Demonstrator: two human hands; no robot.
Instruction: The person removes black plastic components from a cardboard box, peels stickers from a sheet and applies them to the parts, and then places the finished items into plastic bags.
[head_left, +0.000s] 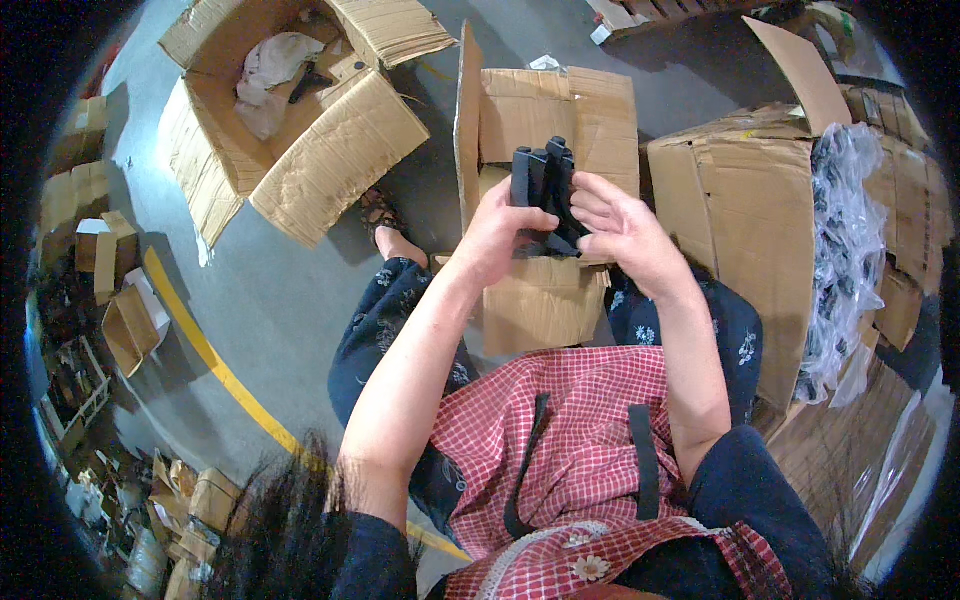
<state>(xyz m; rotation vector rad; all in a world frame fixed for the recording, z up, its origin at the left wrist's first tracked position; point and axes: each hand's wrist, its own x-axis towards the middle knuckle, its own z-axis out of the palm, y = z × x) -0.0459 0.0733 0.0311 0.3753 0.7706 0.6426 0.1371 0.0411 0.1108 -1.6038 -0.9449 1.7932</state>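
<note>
Over the open cardboard box [545,310] between my knees, several narrow black parts [538,185] stand upright side by side in a bundle. They look like plastic, but their exact kind cannot be made out. My left hand [492,235] is closed around the bundle's left side, its thumb lying across the front. On the other side, my right hand [632,232] has its fingers and thumb pressed to the right edge of the parts. The lower ends of the bundle are partly hidden by my hands and the box.
A large open carton [340,150] with a pale plastic bag [275,75] inside stands at the far left. To my right is a tall carton [745,230] with clear plastic bags [845,250] along its side. A yellow line [210,355] crosses the floor. Smaller boxes [130,325] lie further left.
</note>
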